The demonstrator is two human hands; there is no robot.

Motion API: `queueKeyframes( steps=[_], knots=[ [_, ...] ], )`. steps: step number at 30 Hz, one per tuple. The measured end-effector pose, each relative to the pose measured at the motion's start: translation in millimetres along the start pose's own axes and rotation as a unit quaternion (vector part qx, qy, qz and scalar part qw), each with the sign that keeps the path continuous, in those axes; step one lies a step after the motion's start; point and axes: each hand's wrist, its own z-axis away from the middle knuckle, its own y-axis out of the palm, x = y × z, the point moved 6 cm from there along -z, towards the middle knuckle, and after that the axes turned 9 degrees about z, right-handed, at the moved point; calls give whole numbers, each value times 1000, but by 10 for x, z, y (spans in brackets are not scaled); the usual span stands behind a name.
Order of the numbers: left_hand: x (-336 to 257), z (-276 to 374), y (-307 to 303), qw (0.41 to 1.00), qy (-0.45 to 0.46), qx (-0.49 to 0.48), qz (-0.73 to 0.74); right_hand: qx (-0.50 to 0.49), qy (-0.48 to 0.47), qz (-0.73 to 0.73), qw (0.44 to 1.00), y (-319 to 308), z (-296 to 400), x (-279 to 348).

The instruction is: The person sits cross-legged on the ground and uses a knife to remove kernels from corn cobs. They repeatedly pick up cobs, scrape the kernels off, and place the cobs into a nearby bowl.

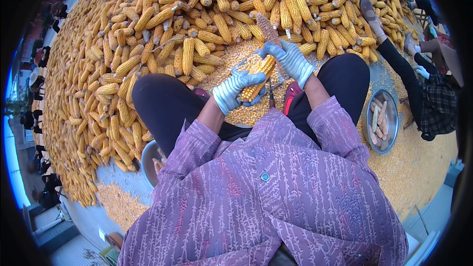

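Note:
Both my hands wear striped work gloves with grey-blue palms. My left hand (pixel 240 87) grips an ear of corn (pixel 260 75) that has some of its kernel rows stripped away. In my right hand (pixel 290 59) is a bare reddish corncob (pixel 268 29), its upper part sticking out above the fingers. The hands are close together, and the cob's lower part lies against or just beside the ear; the contact is partly hidden. Below them, between my feet, loose corn kernels (pixel 242 114) cover the ground. A thin tool with a dark handle (pixel 272 99) stands there, partly hidden.
A large heap of corn ears (pixel 184 26) rises ahead and to the left. A metal basin (pixel 382 122) with stripped cobs sits at right, another basin (pixel 147 162) at left. A person in a checked shirt (pixel 438 103) sits at right. Other people are along the left edge.

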Motion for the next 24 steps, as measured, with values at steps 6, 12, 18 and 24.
queueKeyframes(
  steps=[6, 12, 18, 24],
  knots=[
    [-79, -55, -164, 749, 128, -179, -625, -49, 123, 245, 960, 38, -84, -264],
    [-41, 6, -84, 996, 24, -69, -50, 7, 130, -2, 991, -100, -129, -418],
    [-42, 73, 141, 989, -28, 28, 142, -10, 26, -47, 999, 13, 58, -21],
    [-37, -151, -291, 850, 104, -208, -472, -21, 177, 157, 971, 46, -229, -616]
  ],
)
